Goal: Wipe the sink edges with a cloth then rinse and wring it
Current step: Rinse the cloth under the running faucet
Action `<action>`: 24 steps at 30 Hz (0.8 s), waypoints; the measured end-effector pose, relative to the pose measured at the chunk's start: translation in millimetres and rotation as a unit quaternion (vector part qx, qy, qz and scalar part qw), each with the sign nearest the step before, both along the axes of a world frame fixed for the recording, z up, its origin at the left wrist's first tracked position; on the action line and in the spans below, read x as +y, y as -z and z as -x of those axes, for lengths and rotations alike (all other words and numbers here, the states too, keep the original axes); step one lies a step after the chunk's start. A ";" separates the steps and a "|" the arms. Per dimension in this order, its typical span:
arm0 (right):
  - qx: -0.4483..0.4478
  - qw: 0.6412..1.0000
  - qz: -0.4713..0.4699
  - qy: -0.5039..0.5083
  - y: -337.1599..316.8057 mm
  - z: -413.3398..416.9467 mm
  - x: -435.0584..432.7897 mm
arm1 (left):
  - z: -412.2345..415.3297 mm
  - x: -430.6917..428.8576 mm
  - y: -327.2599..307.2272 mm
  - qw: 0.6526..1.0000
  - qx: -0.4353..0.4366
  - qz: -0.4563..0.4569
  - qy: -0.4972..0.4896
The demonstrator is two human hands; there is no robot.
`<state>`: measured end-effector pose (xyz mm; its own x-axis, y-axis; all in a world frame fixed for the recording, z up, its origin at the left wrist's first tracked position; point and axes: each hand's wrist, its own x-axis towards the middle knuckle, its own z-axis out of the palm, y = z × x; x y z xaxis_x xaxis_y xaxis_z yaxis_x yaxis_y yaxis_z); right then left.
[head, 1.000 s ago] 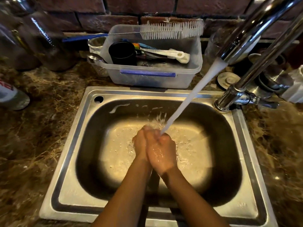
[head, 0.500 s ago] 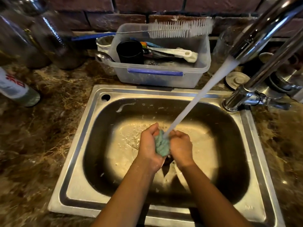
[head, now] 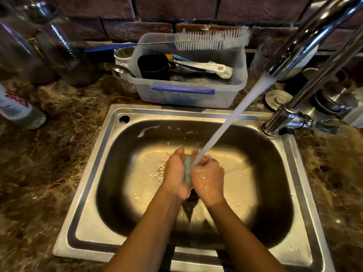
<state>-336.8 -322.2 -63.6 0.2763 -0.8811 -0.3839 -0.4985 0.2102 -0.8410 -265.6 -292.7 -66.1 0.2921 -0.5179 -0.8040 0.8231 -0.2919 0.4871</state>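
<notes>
A small green cloth point(head: 188, 171) is squeezed between my left hand point(head: 173, 174) and my right hand point(head: 209, 178), over the middle of the steel sink point(head: 92, 195). Only a narrow strip of cloth shows between the palms. A stream of water point(head: 225, 126) runs slantwise from the chrome tap point(head: 294, 50) at the upper right and lands on the cloth and my right hand. Both hands are wet. The basin floor holds splashed water, and the drain is mostly hidden beneath my hands.
Behind the sink stands a clear plastic tub point(head: 188, 95) with a black cup point(head: 154, 65), utensils and a white bottle brush point(head: 212, 39) across its top. Glass jars point(head: 64, 52) and a lying bottle point(head: 17, 108) occupy the left of the brown marble counter point(head: 43, 173). Metal items point(head: 279, 98) crowd behind the tap base.
My hands, pressed together a second ago, parted to show the bunched cloth, then closed in on it again so less cloth shows. The view drifted slightly.
</notes>
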 end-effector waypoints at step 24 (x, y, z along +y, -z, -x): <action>-0.071 0.987 -0.134 0.048 11.0 -4.8 -24.4 | 7.3 15.4 -17.7 0.997 0.042 0.063 0.007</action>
